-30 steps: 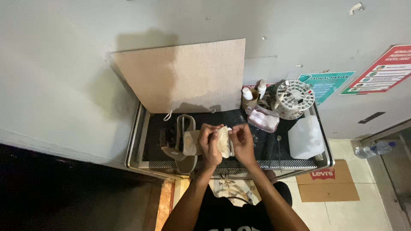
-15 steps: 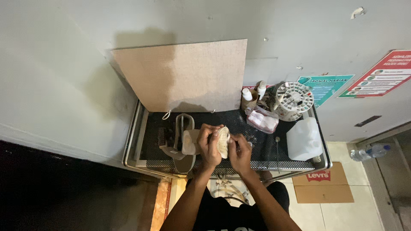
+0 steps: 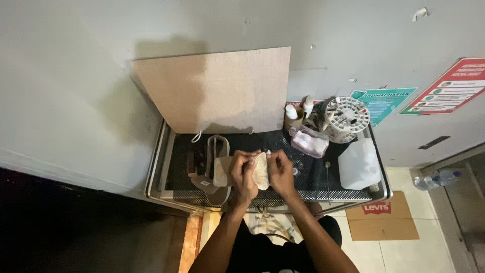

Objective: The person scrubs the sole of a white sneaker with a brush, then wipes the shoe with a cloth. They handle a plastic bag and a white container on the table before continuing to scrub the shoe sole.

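Observation:
Both my hands meet over the black mesh top of a metal cart [image 3: 156,167]. My left hand [image 3: 243,172] and my right hand [image 3: 281,173] together grip a small pale beige piece [image 3: 260,171], shaped like a shoe insole or sole part, held upright between them. Just left of my left hand lies a beige sandal [image 3: 218,169] with a loop strap, next to a darker sandal part [image 3: 198,164]. What my fingertips do on the beige piece is too small to tell.
A brown board [image 3: 217,88] leans on the wall behind the cart. At the back right stand small bottles [image 3: 298,112], a white round reel [image 3: 346,117] and a clear bag [image 3: 309,141]. A white jug [image 3: 358,164] sits at the right end. Flattened cardboard [image 3: 381,222] lies on the floor.
My hands stay on the beige piece and shift slightly on it; the view has drifted a little. Nothing else on the cart has moved.

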